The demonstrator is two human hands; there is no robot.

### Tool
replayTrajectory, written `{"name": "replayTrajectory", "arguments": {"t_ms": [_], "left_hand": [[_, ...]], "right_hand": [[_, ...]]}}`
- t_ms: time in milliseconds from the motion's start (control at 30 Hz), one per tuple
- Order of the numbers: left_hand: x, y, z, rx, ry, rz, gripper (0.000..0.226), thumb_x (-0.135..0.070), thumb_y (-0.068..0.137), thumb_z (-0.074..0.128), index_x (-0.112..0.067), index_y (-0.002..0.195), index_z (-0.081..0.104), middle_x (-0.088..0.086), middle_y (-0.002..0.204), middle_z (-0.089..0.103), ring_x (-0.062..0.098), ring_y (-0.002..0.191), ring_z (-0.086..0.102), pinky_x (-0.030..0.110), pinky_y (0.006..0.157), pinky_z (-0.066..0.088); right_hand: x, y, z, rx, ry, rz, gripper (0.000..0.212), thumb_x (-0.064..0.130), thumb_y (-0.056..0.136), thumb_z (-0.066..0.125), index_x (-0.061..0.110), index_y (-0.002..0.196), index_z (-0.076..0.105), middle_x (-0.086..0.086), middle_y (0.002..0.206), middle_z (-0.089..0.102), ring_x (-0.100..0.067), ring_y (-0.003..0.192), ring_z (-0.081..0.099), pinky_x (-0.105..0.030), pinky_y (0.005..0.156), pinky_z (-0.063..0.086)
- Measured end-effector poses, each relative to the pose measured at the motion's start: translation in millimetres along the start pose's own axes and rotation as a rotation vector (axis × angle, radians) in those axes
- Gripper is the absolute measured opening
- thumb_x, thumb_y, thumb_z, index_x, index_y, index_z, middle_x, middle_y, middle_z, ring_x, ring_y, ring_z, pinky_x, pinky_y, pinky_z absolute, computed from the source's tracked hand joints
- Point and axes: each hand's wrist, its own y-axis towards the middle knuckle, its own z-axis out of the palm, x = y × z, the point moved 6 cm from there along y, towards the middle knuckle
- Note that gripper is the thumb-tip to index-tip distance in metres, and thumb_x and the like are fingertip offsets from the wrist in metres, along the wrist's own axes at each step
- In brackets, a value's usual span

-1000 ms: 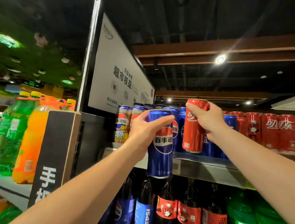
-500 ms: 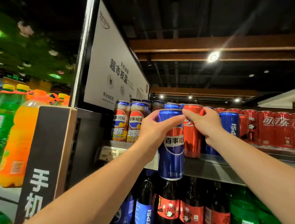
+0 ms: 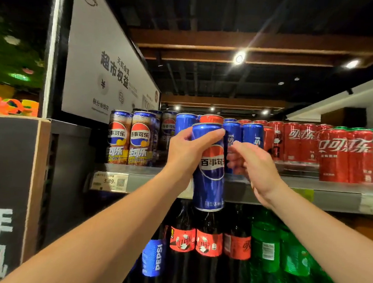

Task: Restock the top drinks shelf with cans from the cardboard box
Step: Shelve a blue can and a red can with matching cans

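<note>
My left hand (image 3: 184, 154) grips a tall blue Pepsi can (image 3: 211, 165) near its top and holds it upright in front of the top shelf's edge (image 3: 299, 193). The can's base hangs below the shelf lip. Behind it a red can (image 3: 211, 119) stands on the shelf among blue Pepsi cans (image 3: 253, 135); only its top shows. My right hand (image 3: 257, 167) hovers just right of the blue can with its fingers loose and holds nothing. No cardboard box is in view.
Dark Pepsi cans (image 3: 119, 136) fill the shelf's left end, red Coca-Cola cans (image 3: 336, 153) the right. Cola bottles (image 3: 209, 241) and green bottles (image 3: 266, 248) stand on the shelf below. A white sign (image 3: 102, 63) rises at the left above a black lettered panel (image 3: 6, 183).
My right hand set the red can on the shelf, let go and drew back. The left hand moved the blue can right, in front of the red one.
</note>
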Motion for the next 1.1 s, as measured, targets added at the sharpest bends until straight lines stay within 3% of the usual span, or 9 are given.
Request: {"name": "replayTrajectory", "arguments": {"t_ms": [133,333,400,500,667,733,833,967,1100], "left_hand": [[-1,1,30,0.048,-0.065,-0.013,0.013,-0.023,0.075,0.079,-0.017,0.082,0.07,0.004,0.079,0.074,0.018,0.072,0.07,0.035,0.072,0.059],[-2,-2,69,0.089,-0.124,-0.042,0.016,-0.028,0.073,0.08,-0.021,0.08,0.068,0.003,0.081,0.074,0.026,0.081,0.072,0.043,0.076,0.058],[-2,-2,79,0.101,-0.128,-0.05,0.015,-0.028,0.073,0.08,-0.021,0.078,0.068,0.002,0.079,0.074,0.025,0.079,0.072,0.041,0.073,0.058],[4,-1,92,0.112,-0.117,-0.097,0.017,-0.033,0.075,0.078,-0.021,0.08,0.067,-0.002,0.074,0.073,0.017,0.07,0.071,0.035,0.068,0.059],[12,-1,120,0.105,-0.144,-0.178,0.041,-0.055,0.088,0.054,-0.017,0.089,0.068,0.001,0.085,0.075,0.019,0.084,0.071,0.035,0.079,0.057],[14,-1,128,0.082,-0.169,-0.181,0.047,-0.059,0.093,0.041,-0.02,0.085,0.066,-0.001,0.086,0.073,0.017,0.087,0.068,0.035,0.082,0.054],[18,1,135,0.074,-0.19,-0.204,0.055,-0.061,0.095,0.031,-0.018,0.103,0.065,0.0,0.101,0.07,0.018,0.097,0.066,0.034,0.084,0.052],[25,12,114,-0.142,-0.149,-0.156,0.053,-0.057,0.096,0.033,-0.015,0.094,0.065,0.003,0.096,0.069,0.019,0.09,0.065,0.036,0.086,0.051],[25,18,79,-0.342,-0.124,-0.07,0.049,-0.047,0.099,0.037,-0.009,0.086,0.064,0.003,0.075,0.064,0.013,0.065,0.057,0.026,0.065,0.05]], "right_hand": [[11,-24,-8,0.226,0.084,0.04,0.022,0.034,0.082,0.063,0.015,0.092,0.069,0.003,0.081,0.073,-0.009,0.073,0.068,-0.024,0.066,0.056],[11,-32,-34,0.269,-0.01,0.139,0.038,0.015,0.067,0.075,0.016,0.104,0.066,-0.001,0.098,0.074,-0.017,0.09,0.07,-0.031,0.079,0.056],[12,-33,-42,0.242,-0.037,0.142,0.036,0.008,0.068,0.079,0.016,0.1,0.068,-0.003,0.096,0.075,-0.018,0.088,0.071,-0.03,0.077,0.056],[15,-32,-57,0.182,-0.088,0.115,0.037,0.015,0.066,0.08,0.016,0.101,0.069,-0.003,0.096,0.075,-0.017,0.086,0.071,-0.032,0.077,0.055],[19,-30,-89,0.135,-0.158,0.092,0.043,0.023,0.062,0.076,0.016,0.103,0.068,-0.001,0.093,0.075,-0.014,0.083,0.072,-0.027,0.068,0.055],[20,-26,-104,0.099,-0.17,0.089,0.037,0.02,0.067,0.08,0.017,0.102,0.068,-0.003,0.097,0.074,-0.019,0.089,0.071,-0.034,0.076,0.056],[25,-13,-117,0.052,-0.152,0.091,0.024,0.015,0.079,0.074,0.017,0.102,0.067,-0.006,0.103,0.073,-0.024,0.097,0.069,-0.04,0.086,0.055],[29,8,-117,0.028,-0.083,0.085,0.019,0.014,0.082,0.072,0.019,0.098,0.064,-0.004,0.103,0.071,-0.018,0.094,0.068,-0.032,0.075,0.055],[23,31,-97,0.052,-0.069,0.092,0.024,0.015,0.08,0.075,0.018,0.101,0.063,-0.004,0.103,0.071,-0.021,0.095,0.068,-0.039,0.082,0.056]]}}
